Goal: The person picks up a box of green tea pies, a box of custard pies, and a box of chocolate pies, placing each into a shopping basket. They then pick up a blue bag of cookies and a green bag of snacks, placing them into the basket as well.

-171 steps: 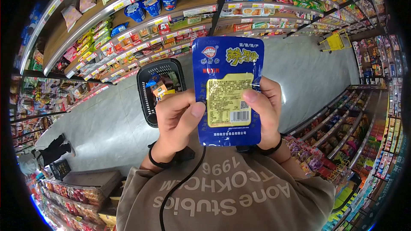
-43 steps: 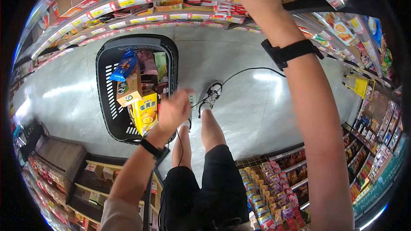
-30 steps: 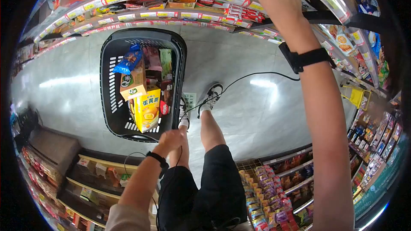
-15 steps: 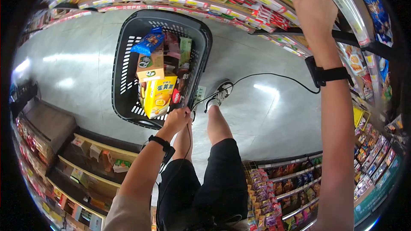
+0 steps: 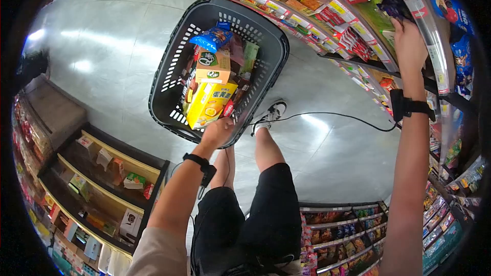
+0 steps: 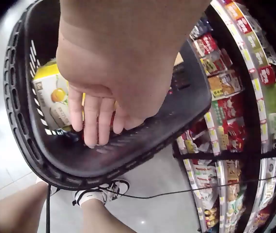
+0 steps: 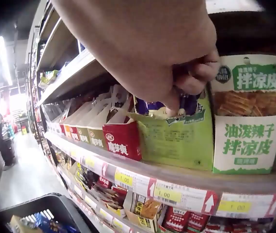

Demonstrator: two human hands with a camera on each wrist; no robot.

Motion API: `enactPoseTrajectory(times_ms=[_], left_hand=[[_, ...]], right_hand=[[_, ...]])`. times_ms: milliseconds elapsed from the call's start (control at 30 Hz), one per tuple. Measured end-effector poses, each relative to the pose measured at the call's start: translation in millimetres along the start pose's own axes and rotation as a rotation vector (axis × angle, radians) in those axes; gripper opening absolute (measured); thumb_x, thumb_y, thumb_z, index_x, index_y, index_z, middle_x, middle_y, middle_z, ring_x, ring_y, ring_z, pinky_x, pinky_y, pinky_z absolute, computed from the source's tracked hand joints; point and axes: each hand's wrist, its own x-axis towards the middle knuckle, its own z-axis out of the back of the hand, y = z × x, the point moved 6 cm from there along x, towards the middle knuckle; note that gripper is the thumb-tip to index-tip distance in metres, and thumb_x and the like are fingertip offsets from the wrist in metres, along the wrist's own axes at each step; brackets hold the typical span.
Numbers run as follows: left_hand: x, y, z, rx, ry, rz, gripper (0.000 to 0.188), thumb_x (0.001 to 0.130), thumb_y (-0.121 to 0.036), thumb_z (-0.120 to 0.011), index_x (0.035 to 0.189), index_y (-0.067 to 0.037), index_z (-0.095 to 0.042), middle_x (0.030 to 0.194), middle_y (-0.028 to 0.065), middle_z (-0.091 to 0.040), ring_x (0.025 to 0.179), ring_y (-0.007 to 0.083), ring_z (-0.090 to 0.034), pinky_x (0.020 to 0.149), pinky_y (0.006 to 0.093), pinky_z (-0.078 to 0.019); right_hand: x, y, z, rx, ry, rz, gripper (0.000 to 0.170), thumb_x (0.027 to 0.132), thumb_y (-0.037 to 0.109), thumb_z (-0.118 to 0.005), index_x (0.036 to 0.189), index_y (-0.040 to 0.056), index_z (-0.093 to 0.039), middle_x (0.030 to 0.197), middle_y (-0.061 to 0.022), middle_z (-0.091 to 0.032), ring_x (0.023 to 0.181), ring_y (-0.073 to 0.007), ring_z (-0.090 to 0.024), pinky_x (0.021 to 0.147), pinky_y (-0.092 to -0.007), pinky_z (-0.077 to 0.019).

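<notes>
My left hand [image 5: 217, 132] is over the near corner of a black shopping basket [image 5: 273, 30]. In the left wrist view its fingers [image 6: 92, 121] hang straight and relaxed, with nothing seen between them. Inside the basket lie a yellow box [image 5: 212, 103], a tan box [image 5: 213, 67], a blue snack packet [image 5: 211, 39] and several other packages. My right hand [image 7: 176, 53] reaches to the shelf. Its curled thumb and fingers pinch a purple snack packet [image 7: 151, 108] in a green display carton [image 7: 179, 141]; the hand hides much of the packet.
White packets [image 7: 248, 111] of noodle snacks stand right of the green carton, and a red carton [image 7: 122, 140] stands to its left. Lower shelves hold more packets. A black cable [image 5: 327, 114] crosses over the floor. Low shelves [image 5: 110, 189] stand behind on the left.
Earlier both hands held a blue pouch; it is out of them now. The right hand has gone to the shelf. The basket and the left hand have shifted right and up in the head view.
</notes>
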Motion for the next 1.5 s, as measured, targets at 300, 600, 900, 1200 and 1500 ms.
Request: enactPoseTrajectory(times_ms=[300,600,900,1200,1500], left_hand=[[-28,75,11,-0.113,-0.019,0.148,0.020,0.090,-0.024,-0.058,0.095,-0.007,-0.067,0.070,0.0092,-0.069,0.072,0.0241,-0.070,0.065,0.0383,-0.0526],[-25,93,2,-0.127,-0.021,0.161,0.024,0.089,-0.025,-0.057,0.093,-0.004,-0.067,0.069,0.0100,-0.068,0.066,0.0244,-0.068,0.065,0.0372,-0.0520],[3,9,3,-0.156,0.024,0.068,0.021,0.090,-0.024,-0.058,0.092,-0.004,-0.066,0.069,0.0113,-0.068,0.067,0.0241,-0.069,0.063,0.0360,-0.0522],[9,25,-4,-0.171,0.046,0.068,0.021,0.090,-0.022,-0.057,0.092,-0.004,-0.066,0.070,0.0117,-0.068,0.066,0.0250,-0.069,0.063,0.0360,-0.0516],[-7,52,15,-0.045,0.095,0.132,0.019,0.093,-0.015,-0.056,0.098,0.000,-0.065,0.075,0.0077,-0.066,0.065,0.0161,-0.065,0.058,0.0293,-0.0534]], right_hand=[[-13,27,26,0.120,-0.123,0.102,0.033,0.087,0.033,-0.067,0.112,0.0110,-0.068,0.099,-0.0175,-0.071,0.090,-0.0368,-0.068,0.076,-0.0480,-0.0535],[-2,10,16,0.322,0.109,0.037,0.029,0.091,0.019,-0.055,0.117,0.0152,-0.066,0.096,-0.0211,-0.069,0.089,-0.0415,-0.066,0.079,-0.0515,-0.0518],[3,28,14,0.233,0.152,-0.016,0.035,0.086,0.015,-0.057,0.119,0.0150,-0.067,0.099,-0.0229,-0.069,0.095,-0.0389,-0.066,0.084,-0.0500,-0.0515],[1,21,15,0.334,0.199,0.042,0.037,0.084,0.013,-0.060,0.120,0.0167,-0.067,0.099,-0.0210,-0.069,0.096,-0.0378,-0.066,0.084,-0.0483,-0.0525],[-10,34,29,0.086,0.141,-0.015,0.042,0.079,0.009,-0.059,0.120,0.0131,-0.066,0.098,-0.0254,-0.069,0.093,-0.0400,-0.067,0.080,-0.0480,-0.0542]])
